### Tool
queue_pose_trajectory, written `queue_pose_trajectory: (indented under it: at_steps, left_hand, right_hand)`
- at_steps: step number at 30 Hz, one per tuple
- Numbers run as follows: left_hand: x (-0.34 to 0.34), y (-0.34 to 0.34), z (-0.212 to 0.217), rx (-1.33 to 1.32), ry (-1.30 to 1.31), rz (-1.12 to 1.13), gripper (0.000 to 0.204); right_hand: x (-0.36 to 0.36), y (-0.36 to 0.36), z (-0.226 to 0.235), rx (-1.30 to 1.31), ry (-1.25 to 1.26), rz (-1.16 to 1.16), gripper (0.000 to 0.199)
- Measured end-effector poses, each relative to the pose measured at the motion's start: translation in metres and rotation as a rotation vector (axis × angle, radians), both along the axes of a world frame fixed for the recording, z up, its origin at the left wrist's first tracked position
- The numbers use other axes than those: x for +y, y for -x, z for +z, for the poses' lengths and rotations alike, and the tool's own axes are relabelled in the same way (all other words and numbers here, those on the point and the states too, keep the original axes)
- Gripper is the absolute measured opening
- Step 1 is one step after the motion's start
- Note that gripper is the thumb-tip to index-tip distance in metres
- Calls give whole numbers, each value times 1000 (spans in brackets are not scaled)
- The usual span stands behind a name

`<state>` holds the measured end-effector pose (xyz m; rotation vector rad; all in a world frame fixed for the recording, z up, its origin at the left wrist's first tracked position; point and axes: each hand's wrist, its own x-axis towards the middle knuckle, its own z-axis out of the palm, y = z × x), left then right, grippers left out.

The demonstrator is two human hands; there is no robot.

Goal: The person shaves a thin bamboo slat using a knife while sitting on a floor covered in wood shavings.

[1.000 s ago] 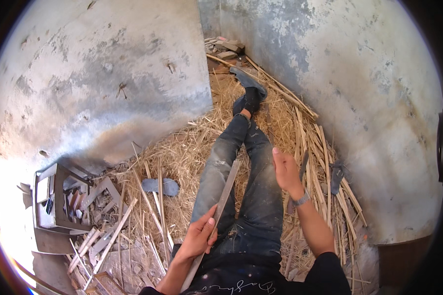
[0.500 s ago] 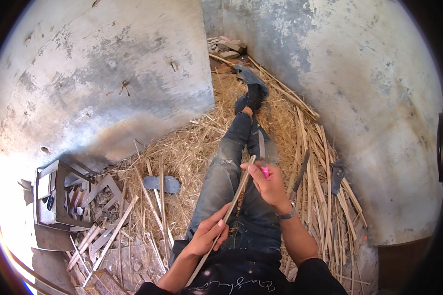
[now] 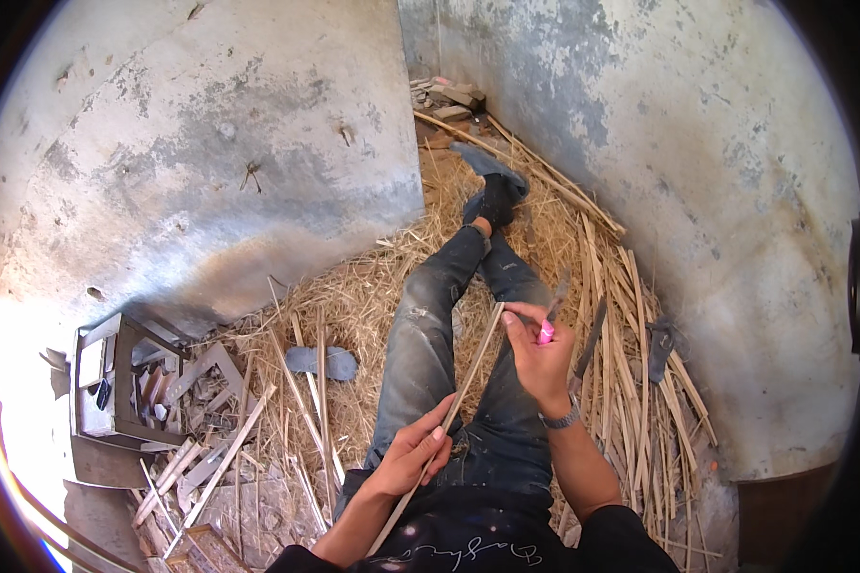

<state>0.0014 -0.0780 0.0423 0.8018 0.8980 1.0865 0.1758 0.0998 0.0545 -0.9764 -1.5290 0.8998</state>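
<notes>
Over my lap runs a long, thin pale strip of wood or bamboo (image 3: pixel 476 361), slanting from my waist up to between my knees. My left hand (image 3: pixel 409 460) is closed round its lower part, thumb on top. At the upper end is my right hand (image 3: pixel 542 361), with its thumb and forefinger close to the strip's tip; whether they touch it I cannot tell. That hand also holds a knife with a pink handle (image 3: pixel 547 331), its narrow blade pointing up and away from the strip. My legs in worn jeans (image 3: pixel 419 329) are stretched out and crossed at the ankles.
Shavings (image 3: pixel 368 296) cover the floor around my legs. Many long strips (image 3: pixel 633 382) lie at my right, beside a long dark blade (image 3: pixel 591 339) and a sandal (image 3: pixel 658 351). To the left are a grey slipper (image 3: pixel 321 362) and a wooden frame (image 3: pixel 117 382). Walls close in ahead.
My right hand has shifted a little right, and the knife has turned its blade rightward, away from the strip. My left hand still grips the strip. The crossed feet have moved slightly.
</notes>
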Motion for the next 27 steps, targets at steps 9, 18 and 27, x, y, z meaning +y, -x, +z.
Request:
queue_pose_trajectory:
  at_steps: [9,18,27]
  left_hand:
    - [-1,3,0,38,-9,20,61]
    - [-6,10,6,-42,11,32,61]
    - [2,13,13,-53,14,-32,65]
  right_hand:
    - [9,2,3,66,32,19,4]
    - [-5,-23,-21,233,302,308,34]
    - [-20,-20,-7,-324,120,271,48]
